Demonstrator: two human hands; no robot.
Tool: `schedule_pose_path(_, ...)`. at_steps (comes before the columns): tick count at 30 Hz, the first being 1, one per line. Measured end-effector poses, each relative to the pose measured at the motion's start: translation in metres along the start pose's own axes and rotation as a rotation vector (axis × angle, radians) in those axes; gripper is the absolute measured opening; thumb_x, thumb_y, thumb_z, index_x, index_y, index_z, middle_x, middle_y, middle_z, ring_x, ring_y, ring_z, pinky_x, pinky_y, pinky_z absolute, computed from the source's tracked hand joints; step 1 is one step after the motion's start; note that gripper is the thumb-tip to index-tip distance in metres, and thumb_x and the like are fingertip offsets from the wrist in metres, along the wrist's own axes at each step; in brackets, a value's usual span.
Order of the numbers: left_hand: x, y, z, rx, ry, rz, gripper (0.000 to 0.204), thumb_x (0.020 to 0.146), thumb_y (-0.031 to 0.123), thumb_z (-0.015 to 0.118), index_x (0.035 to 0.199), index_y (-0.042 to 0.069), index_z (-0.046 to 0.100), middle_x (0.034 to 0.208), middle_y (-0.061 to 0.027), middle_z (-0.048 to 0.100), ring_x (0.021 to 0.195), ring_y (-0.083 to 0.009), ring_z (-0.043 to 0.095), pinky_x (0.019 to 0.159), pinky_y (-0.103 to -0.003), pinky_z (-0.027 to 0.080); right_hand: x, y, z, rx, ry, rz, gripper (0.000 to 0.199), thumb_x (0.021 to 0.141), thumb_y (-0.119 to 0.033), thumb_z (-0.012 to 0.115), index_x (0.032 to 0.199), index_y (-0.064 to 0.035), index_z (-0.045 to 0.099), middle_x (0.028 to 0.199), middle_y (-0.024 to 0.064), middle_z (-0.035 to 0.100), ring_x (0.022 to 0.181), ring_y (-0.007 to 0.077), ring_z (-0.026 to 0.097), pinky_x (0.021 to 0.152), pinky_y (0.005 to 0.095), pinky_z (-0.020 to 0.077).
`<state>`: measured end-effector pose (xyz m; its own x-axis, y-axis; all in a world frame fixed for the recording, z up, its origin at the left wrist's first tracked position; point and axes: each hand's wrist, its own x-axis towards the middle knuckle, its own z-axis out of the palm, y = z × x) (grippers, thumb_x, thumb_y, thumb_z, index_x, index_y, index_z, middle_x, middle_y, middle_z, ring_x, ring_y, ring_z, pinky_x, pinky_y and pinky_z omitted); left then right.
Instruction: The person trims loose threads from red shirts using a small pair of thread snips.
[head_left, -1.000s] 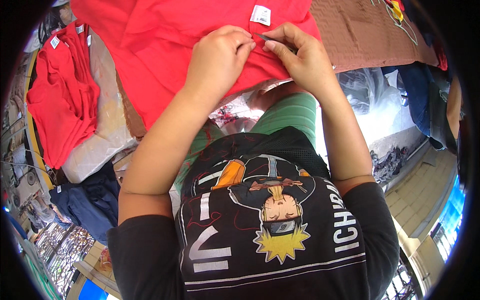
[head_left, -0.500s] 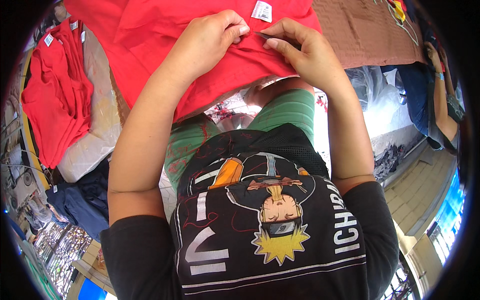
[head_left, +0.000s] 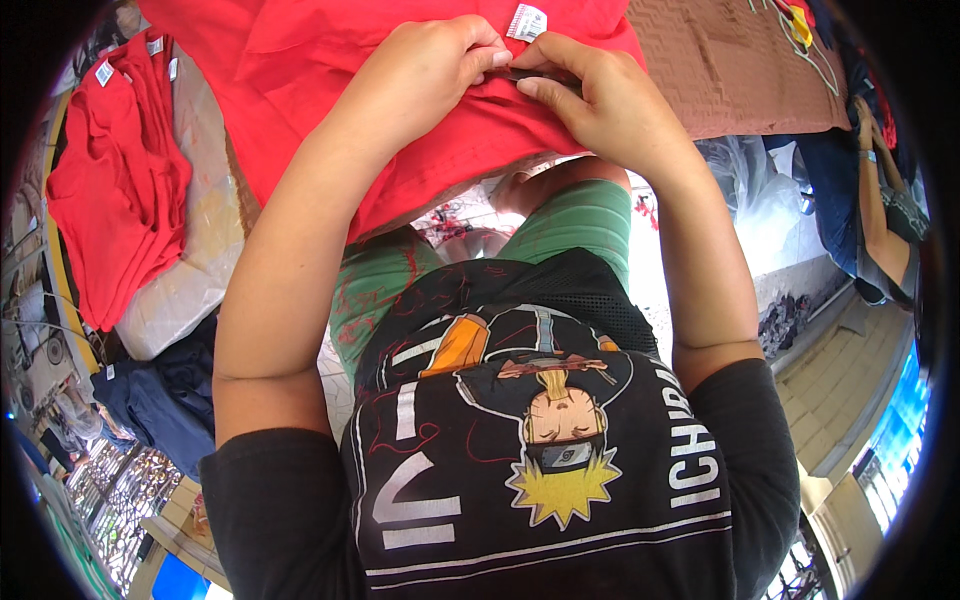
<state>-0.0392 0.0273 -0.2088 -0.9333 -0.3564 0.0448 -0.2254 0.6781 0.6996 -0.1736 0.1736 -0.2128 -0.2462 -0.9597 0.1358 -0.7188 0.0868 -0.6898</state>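
A red garment (head_left: 310,70) lies spread over the table edge before me and hangs toward my lap. A white printed label (head_left: 526,22) shows on it, just beyond my fingers. My left hand (head_left: 435,75) pinches a bit of the red cloth between thumb and fingers. Close beside it, my right hand (head_left: 610,95) is closed on small dark thread snips (head_left: 517,73), their pointed tip against the cloth near my left fingertips. Most of the snips is hidden by my right fingers. Whether a loose thread is between the hands is too small to tell.
Several red garments (head_left: 115,190) with labels lie at the left on a plastic-wrapped bundle (head_left: 185,285). Dark blue cloth (head_left: 165,395) lies below them. A brown textured cover (head_left: 725,75) extends right, with clear plastic (head_left: 745,180) beneath. Another person's arm (head_left: 880,210) is at the far right.
My right hand has moved slightly left, bringing the snips' tip up to my left fingertips. The gap between the hands has narrowed.
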Motion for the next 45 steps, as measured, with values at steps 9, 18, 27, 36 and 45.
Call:
schedule_pose_path(9,-0.011,0.029,-0.043,-0.117,-0.292,0.309,0.03,0.097,0.02,0.049,0.085,-0.003,0.064,0.099,-0.0121,0.064,0.09,-0.0184,0.061,0.073,-0.027,0.048,-0.013,0.002,-0.02,-0.015,0.031,-0.009,0.019,0.087,-0.012,0.062,0.103,-0.0033,0.063,0.088,0.01,0.067,0.079,0.0198,0.063,0.071,0.0318,0.0486)
schedule_pose_path(18,-0.052,0.055,-0.103,-0.112,-0.041,0.2,0.029,0.094,0.026,0.053,0.1,0.0,0.066,0.114,-0.0153,0.061,0.108,-0.0231,0.056,0.094,-0.031,0.041,-0.044,0.023,-0.031,-0.161,0.098,0.066,0.03,0.076,-0.005,0.074,0.104,-0.0023,0.063,0.099,0.0062,0.064,0.084,0.0173,0.063,0.073,0.0265,0.0499)
schedule_pose_path(27,-0.028,-0.016,-0.014,0.633,0.153,0.19,0.046,0.079,0.013,0.066,0.124,0.013,0.058,0.135,-0.0036,0.051,0.133,-0.0266,0.037,0.11,-0.052,0.024,-0.062,0.027,-0.05,0.001,0.112,0.016,0.027,0.077,0.002,0.066,0.103,-0.0024,0.062,0.107,0.0095,0.065,0.087,0.0228,0.064,0.074,0.0296,0.0508)
schedule_pose_path(36,-0.023,-0.031,-0.025,0.692,0.211,0.156,0.042,0.08,-0.002,0.056,0.118,0.014,0.061,0.128,-0.0037,0.056,0.129,-0.0279,0.043,0.109,-0.045,0.029,-0.062,0.046,-0.036,0.091,0.368,-0.016,0.013,0.084,-0.01,0.065,0.096,-0.0053,0.063,0.083,0.0035,0.064,0.073,0.0151,0.061,0.068,0.0297,0.0487)
schedule_pose_path(45,-0.048,-0.005,-0.073,-0.282,0.339,0.076,0.02,0.095,0.019,0.058,0.107,0.004,0.065,0.091,-0.0011,0.064,0.087,-0.0025,0.051,0.079,-0.018,0.043,-0.099,0.022,-0.073,0.644,0.402,0.306,0.019,0.093,-0.023,0.063,0.088,-0.0051,0.064,0.063,-0.0093,0.051,0.055,-0.0008,0.038,0.05,0.0181,0.0289)
